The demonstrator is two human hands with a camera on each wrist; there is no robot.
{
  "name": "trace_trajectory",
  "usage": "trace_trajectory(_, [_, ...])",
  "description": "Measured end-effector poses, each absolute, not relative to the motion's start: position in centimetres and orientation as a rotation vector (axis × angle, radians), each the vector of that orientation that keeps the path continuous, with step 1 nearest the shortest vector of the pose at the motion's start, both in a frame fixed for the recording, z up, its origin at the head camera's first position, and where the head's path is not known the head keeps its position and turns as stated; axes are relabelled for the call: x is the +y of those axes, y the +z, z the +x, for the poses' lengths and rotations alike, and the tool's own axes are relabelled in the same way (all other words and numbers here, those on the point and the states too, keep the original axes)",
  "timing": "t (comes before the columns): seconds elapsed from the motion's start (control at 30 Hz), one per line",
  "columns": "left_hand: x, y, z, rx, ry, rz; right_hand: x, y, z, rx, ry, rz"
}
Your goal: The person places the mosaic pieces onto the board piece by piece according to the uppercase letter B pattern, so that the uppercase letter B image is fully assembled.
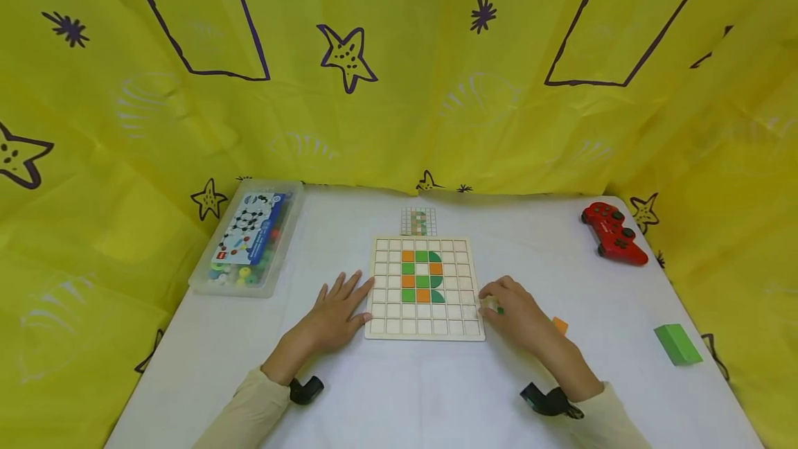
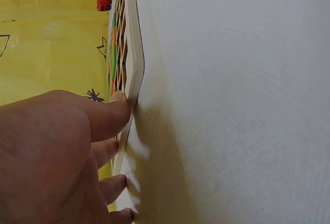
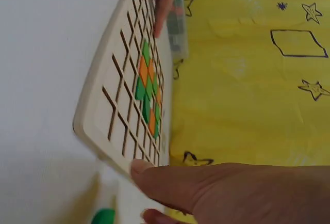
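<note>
A square wooden grid board (image 1: pixel 386 326) lies on the white table, with orange and green tiles (image 1: pixel 408 269) set in its middle cells. My left hand (image 1: pixel 333 317) is spread flat beside the board, its thumb and index fingertip touching the left edge. Across from it, my right hand (image 1: pixel 514 314) arches over the table, thumb and fingertips at the board's right edge. The right wrist view has that thumb (image 3: pixel 170 182) against the board's rim. A loose green piece (image 3: pixel 104 216) lies on the table close to the right hand. An orange piece (image 1: pixel 560 326) is partly hidden behind the right wrist.
A small pattern card (image 1: pixel 405 222) lies just behind the board. On the left stands a clear plastic case (image 1: pixel 267 283) of colourful parts. A red game controller (image 1: pixel 614 233) and a green block (image 1: pixel 678 345) rest at the right. Yellow cloth (image 1: pixel 399 123) hangs around the table.
</note>
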State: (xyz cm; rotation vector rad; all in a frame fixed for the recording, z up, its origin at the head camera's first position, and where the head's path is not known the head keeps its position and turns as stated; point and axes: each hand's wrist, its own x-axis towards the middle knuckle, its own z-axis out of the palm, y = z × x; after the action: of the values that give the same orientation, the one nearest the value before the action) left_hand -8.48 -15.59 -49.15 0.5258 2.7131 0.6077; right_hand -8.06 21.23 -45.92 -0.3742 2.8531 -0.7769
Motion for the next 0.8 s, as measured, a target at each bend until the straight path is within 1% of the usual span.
trace_trajectory(0.17, [-15.6,-49.1,-8.5,2.716,0.603,0.533,24.9,-45.5,-7.3,2.798,-0.632,-0.233])
trace_trajectory(0.3, [-15.5,-49.1,-8.5,2.720,0.614,0.539,26.6,-45.9,-7.1,2.787,-0.604,-0.188])
trace_trajectory(0.6, [-15.7,-49.3,-8.5,2.719,0.627,0.540,27.4,-47.6,-8.1,2.854,-0.730,-0.259])
trace_trajectory(0.8, [-15.7,-49.4,-8.4,2.721,0.614,0.533,28.1,-47.8,-8.3,2.794,-0.868,-0.256])
